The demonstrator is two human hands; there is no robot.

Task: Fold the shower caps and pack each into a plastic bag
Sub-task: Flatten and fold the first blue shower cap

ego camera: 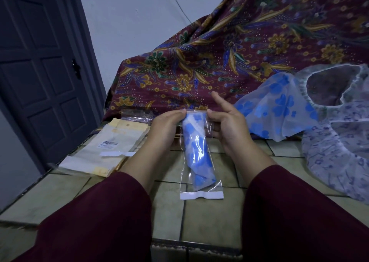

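Bagged shower cap (197,152) above tiled floor (209,217)

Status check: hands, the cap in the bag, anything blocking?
Left hand and right hand pinch the clear bag at its far end. Folded blue cap inside; adhesive flap unsealed. Nothing blocking; loose caps lie right.

A pale tiled counter with dark grout (209,221) carries a stack of clear plastic bags (107,152) at far left, and two loose floral shower caps, blue-flowered (279,110) and purple-patterned (343,148), at right
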